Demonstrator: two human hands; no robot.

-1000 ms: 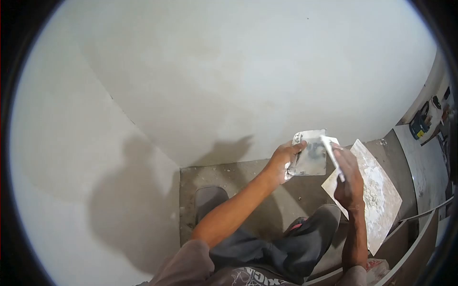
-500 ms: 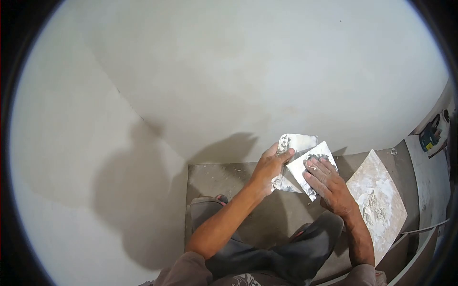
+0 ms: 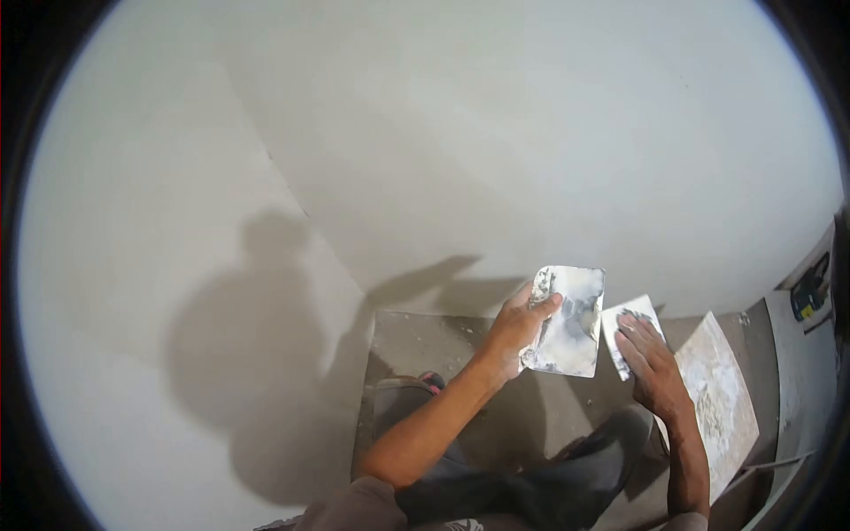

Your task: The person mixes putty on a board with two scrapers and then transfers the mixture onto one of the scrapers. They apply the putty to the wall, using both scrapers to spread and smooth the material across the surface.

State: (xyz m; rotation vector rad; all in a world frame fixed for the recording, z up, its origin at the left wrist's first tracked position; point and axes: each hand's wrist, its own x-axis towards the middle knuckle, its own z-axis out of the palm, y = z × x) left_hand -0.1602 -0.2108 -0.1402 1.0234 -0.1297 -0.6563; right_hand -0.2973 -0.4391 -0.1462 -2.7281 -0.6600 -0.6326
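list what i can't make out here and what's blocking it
All in the head view:
Back face of the larger scraper in the left hand: turned away from the camera.
How the right hand grips underneath: hidden by the smaller scraper.
Part of the white-smeared board: behind the right forearm.
Most of the foot: covered by the trouser leg.
Green-and-black object: too small and dim to identify.

I have the left hand on the left edge of one flat blade. Just right of that, the right hand lies over a second blade. Farther right, partly behind the right forearm, I see a board with paste on it. A wall stands ahead, cornering with another at left.
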